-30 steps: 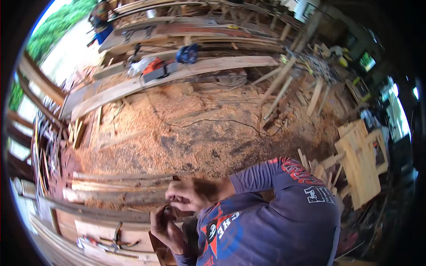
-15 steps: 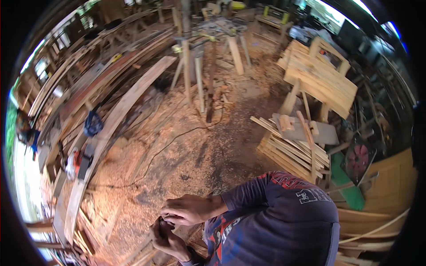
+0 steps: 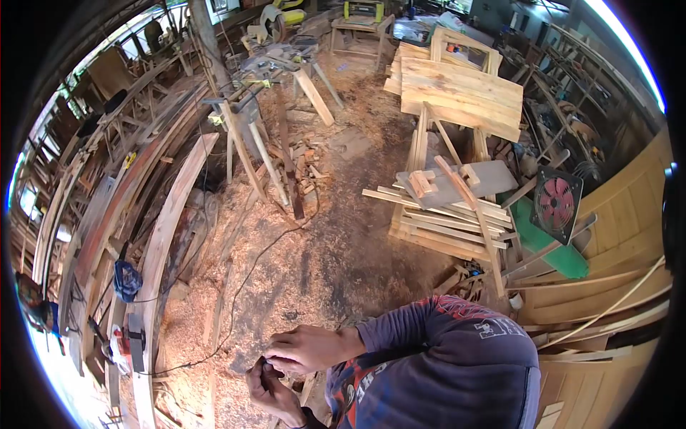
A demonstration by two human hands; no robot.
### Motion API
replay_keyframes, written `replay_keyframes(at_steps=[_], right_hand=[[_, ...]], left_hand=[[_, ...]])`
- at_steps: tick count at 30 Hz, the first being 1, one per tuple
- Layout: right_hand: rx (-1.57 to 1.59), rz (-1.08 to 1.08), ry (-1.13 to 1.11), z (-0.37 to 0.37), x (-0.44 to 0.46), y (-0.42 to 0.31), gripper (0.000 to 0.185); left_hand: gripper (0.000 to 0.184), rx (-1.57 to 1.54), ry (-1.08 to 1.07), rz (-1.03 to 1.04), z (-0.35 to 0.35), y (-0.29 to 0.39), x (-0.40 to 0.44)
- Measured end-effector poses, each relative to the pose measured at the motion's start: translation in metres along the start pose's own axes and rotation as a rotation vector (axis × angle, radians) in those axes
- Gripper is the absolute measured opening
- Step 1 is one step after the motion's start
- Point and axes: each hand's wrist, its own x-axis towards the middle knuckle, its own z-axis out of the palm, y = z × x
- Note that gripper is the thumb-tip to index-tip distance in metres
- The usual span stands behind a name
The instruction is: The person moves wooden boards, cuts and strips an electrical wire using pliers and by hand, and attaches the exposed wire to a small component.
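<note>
My two hands meet low in the view, in front of my dark blue long-sleeved shirt (image 3: 443, 372). My right hand (image 3: 306, 348) is on top, its fingers bent down toward the other hand. Just below it, my left hand (image 3: 274, 395) is closed with thumb and fingers curled. Between the fingertips a small dark thing (image 3: 267, 365) shows in part; it is too small and covered to name. Beneath both hands lies a floor strewn with wood shavings (image 3: 264, 300).
A dark cable (image 3: 236, 304) crosses the shavings. Long planks (image 3: 168, 222) and a power tool (image 3: 121, 347) lie at left. A bench with a wide board (image 3: 461, 93), stacked slats (image 3: 443, 229), a fan (image 3: 557, 204) and a green cylinder (image 3: 547, 243) are at right. A sawhorse-like stand (image 3: 271, 64) is ahead.
The view has turned to the right and is sharper, so the surroundings appear farther left. My hands stay together in nearly the same pose around the small dark thing.
</note>
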Motion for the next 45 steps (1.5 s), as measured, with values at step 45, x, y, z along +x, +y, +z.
replay_keyframes(at_steps=[45], right_hand=[[0.995,-0.059,-1.267,0.285,0.05,-0.247,0.01]], left_hand=[[0.03,0.325,1.453,-0.109,-0.224,-0.016,-0.207]])
